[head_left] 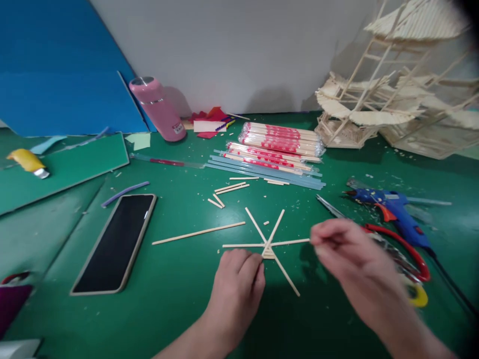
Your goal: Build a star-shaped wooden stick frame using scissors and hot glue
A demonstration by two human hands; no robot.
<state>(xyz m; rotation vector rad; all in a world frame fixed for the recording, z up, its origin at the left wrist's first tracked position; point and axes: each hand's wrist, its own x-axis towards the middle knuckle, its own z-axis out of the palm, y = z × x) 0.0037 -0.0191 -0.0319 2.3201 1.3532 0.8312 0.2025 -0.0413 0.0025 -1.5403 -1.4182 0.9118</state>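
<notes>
Nearest on the tabletop [142,324], the left hand [237,279] curls its fingers over the near-left side of a star of thin sticks [267,245]; whether that grip pinches or merely presses, I cannot tell. The right hand [348,254] is raised just right of the star, blurred, its fingertips bunched together; whether they grasp anything does not show.

The star lies flat between the hands, its crossing far and slightly right of the left fingertips, well to the left of the right hand. The left hand is clearly nearer to it. One long stick runs left to right, its right end pointing straight at the right fingertips; the other two cross it diagonally. Short pieces [268,256] bridge two arms on the near side of the crossing.

Left of the star lie a phone [114,244] and a single loose stick [198,233]. To the right, beyond the right hand, is a blue glue gun [392,204], nozzle leftward. Farther off come short cut sticks [232,188], pale-blue rods [262,169] and wrapped stick bundles [282,138].
</notes>
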